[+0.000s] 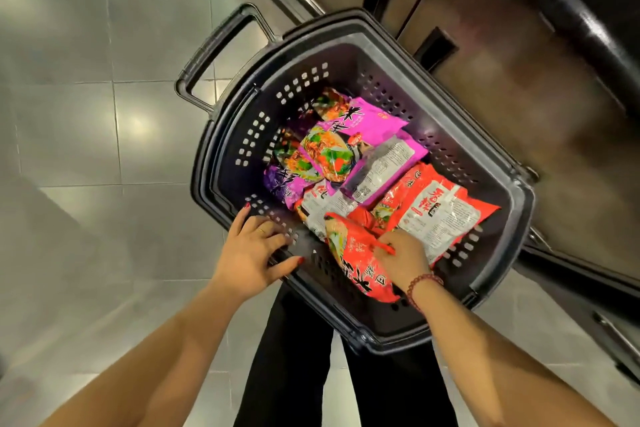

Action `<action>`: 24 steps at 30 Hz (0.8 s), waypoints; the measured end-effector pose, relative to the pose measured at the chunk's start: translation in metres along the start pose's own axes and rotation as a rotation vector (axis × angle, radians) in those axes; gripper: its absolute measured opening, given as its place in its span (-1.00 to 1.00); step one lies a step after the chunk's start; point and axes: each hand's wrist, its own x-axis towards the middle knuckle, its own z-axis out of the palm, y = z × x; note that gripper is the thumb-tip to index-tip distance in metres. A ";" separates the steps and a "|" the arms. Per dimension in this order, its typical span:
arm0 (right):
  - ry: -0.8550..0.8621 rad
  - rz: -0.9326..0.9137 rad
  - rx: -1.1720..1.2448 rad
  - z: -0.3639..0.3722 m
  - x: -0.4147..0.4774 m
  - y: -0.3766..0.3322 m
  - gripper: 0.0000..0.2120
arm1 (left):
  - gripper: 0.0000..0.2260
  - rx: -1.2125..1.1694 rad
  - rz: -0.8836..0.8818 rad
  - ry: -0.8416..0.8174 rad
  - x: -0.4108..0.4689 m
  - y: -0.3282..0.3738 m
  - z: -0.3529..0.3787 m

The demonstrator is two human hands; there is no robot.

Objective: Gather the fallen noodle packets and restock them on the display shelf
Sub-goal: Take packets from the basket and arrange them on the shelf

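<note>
A dark plastic shopping basket [408, 55] stands on the floor below me and holds several noodle packets. Pink and purple packets [367, 114] lie toward its far side, and red ones [440, 211] lie nearer to me. My right hand [403, 258] is inside the basket and pinches a red noodle packet [356, 253] by its crumpled upper edge. My left hand [252, 246] grips the basket's near-left rim, fingers curled over into the basket and thumb on the outside.
The basket's pull handle [214, 45] sticks out to the far left over grey floor tiles [86, 132]. A brown shelf unit [519, 80] with dark metal uprights runs along the right side. My dark trousers [294, 357] show below the basket.
</note>
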 end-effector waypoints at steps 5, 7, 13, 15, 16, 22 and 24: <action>-0.106 0.029 0.588 -0.054 0.002 -0.015 -0.85 | -0.48 -0.145 -0.055 -0.030 0.011 0.013 -0.011; -0.226 0.023 0.706 -0.075 0.005 -0.019 -0.85 | -0.34 -0.345 -0.049 0.053 0.024 0.023 -0.024; -0.481 -0.057 0.571 -0.110 0.026 -0.041 -0.85 | -0.07 -0.337 0.326 0.049 0.084 0.051 -0.080; -0.576 -0.056 0.530 -0.111 0.031 -0.045 -0.88 | -0.04 -0.209 0.358 -0.167 0.102 0.055 -0.087; -0.595 -0.029 0.537 -0.110 0.034 -0.047 -0.86 | -0.03 -0.144 0.349 -0.290 0.110 0.057 -0.088; -0.470 0.174 0.689 -0.086 0.042 -0.032 -0.81 | -0.33 -0.224 0.144 -0.515 0.124 0.066 -0.078; -0.348 0.260 0.968 -0.079 0.034 -0.025 -0.64 | -0.37 -0.328 0.047 -0.496 0.120 0.063 -0.073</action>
